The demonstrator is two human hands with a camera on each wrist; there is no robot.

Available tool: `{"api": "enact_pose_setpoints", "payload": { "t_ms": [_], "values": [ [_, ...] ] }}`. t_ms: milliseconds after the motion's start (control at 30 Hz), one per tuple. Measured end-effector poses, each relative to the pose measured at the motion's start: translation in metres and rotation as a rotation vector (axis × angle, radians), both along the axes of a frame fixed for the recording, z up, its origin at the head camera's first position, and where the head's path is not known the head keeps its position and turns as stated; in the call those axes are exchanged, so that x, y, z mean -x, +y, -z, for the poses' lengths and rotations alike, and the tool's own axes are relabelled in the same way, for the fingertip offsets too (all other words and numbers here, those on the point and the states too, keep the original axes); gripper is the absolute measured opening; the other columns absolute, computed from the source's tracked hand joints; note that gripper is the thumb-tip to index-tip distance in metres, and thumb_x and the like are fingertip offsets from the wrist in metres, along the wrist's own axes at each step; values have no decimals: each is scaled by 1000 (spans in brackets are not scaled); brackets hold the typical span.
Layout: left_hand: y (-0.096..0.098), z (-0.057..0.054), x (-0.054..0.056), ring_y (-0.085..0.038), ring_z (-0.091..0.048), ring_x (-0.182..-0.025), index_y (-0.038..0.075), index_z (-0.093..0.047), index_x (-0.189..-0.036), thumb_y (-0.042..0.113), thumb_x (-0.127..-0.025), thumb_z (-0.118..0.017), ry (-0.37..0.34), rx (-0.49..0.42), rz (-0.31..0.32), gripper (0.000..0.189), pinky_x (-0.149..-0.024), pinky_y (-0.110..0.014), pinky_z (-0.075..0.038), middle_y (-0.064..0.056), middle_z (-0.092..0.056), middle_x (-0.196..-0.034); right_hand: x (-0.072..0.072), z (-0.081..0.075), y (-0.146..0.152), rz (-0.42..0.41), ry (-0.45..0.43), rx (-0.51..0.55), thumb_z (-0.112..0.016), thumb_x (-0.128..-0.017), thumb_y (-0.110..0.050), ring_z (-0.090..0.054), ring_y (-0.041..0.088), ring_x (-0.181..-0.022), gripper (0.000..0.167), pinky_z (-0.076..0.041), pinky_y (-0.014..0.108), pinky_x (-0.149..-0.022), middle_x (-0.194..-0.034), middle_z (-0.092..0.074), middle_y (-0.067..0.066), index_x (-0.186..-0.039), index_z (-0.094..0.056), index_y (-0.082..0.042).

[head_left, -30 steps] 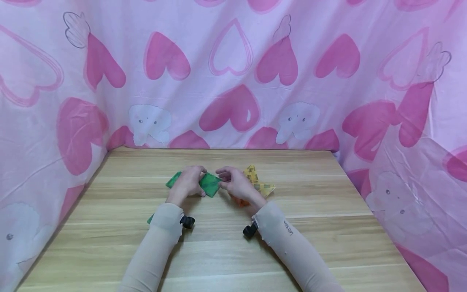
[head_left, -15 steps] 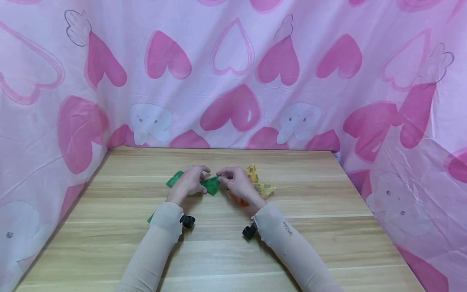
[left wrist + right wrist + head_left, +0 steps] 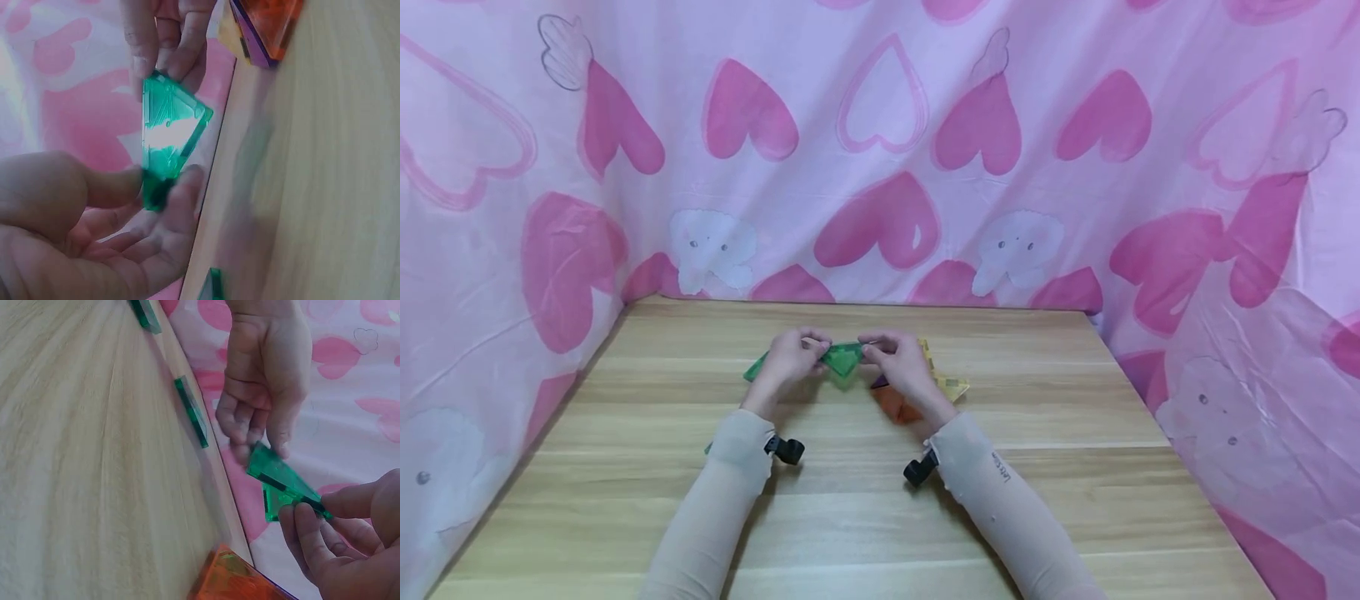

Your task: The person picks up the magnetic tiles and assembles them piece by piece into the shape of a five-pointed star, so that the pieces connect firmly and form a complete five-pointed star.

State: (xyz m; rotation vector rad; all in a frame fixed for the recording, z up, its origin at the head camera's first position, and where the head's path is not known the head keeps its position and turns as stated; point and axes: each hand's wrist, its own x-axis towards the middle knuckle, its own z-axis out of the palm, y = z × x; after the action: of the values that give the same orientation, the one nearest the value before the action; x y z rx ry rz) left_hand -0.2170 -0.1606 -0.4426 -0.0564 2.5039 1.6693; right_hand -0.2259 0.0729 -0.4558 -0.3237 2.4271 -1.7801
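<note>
A pair of translucent green triangular magnetic tiles is held up between both hands, joined along an edge and set at an angle to each other. My left hand pinches one corner between thumb and fingers, and my right hand pinches the opposite corner. In the left wrist view the green tiles stand above the tabletop, with the right hand's fingertips at their upper end. The right wrist view shows one green tile overlapping the other, the right hand's fingers around the lower end.
Beside my right wrist sit orange tiles, a purple edge and yellow tiles, partly hidden. One loose green tile lies behind my left hand; another green tile is mostly covered by the left sleeve in the head view. Pink heart-printed cloth surrounds the table.
Both hands have lifted the green tiles up and away from me, off the tabletop. My left hand has turned inward and now pinches their left corner, while the right keeps hold of the other.
</note>
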Motion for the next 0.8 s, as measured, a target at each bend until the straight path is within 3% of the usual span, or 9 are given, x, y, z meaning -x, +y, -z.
{"api": "enact_pose_setpoints", "payload": {
  "t_ms": [133,233,467,633,800],
  "values": [
    [3,-2,3,-35,-81,-93,4,-81,-122,14,-111,-71,85,-48,-92,18,-92,-51,-67,-15,-81,-103,4,-2,5,-33,-13,51,-71,-110,-13,-80,32,-110,33,-60,52,-109,-112,-82,12,-142,-74,-4],
    [6,-3,3,-38,-82,-90,3,-83,-118,12,-108,-75,132,-71,-142,15,-90,-53,-67,-16,-82,-101,7,-3,11,-62,-13,76,-68,-112,-15,-78,42,-115,33,-60,54,-109,-117,-80,17,-144,-73,-4],
    [10,-3,2,-35,-82,-85,2,-82,-116,10,-106,-77,146,-86,-167,13,-89,-53,-67,-16,-81,-99,16,-18,50,-38,15,56,-65,-115,-21,-74,41,-120,33,-63,53,-105,-131,-76,19,-144,-72,-7],
    [11,-3,1,-40,-81,-90,3,-82,-113,9,-106,-77,142,-83,-155,11,-90,-54,-67,-15,-80,-99,26,-31,93,-31,4,-128,-66,-115,-26,-69,41,-127,37,-56,61,-111,-136,-73,19,-147,-69,-8],
    [10,1,-1,-44,-80,-94,1,-82,-112,6,-107,-75,136,-81,-126,10,-90,-53,-67,-17,-80,-101,27,-34,122,-127,-160,-382,-77,-107,-38,-66,42,-132,62,-54,60,-113,-146,-67,22,-156,-58,-6]
  ]
}}
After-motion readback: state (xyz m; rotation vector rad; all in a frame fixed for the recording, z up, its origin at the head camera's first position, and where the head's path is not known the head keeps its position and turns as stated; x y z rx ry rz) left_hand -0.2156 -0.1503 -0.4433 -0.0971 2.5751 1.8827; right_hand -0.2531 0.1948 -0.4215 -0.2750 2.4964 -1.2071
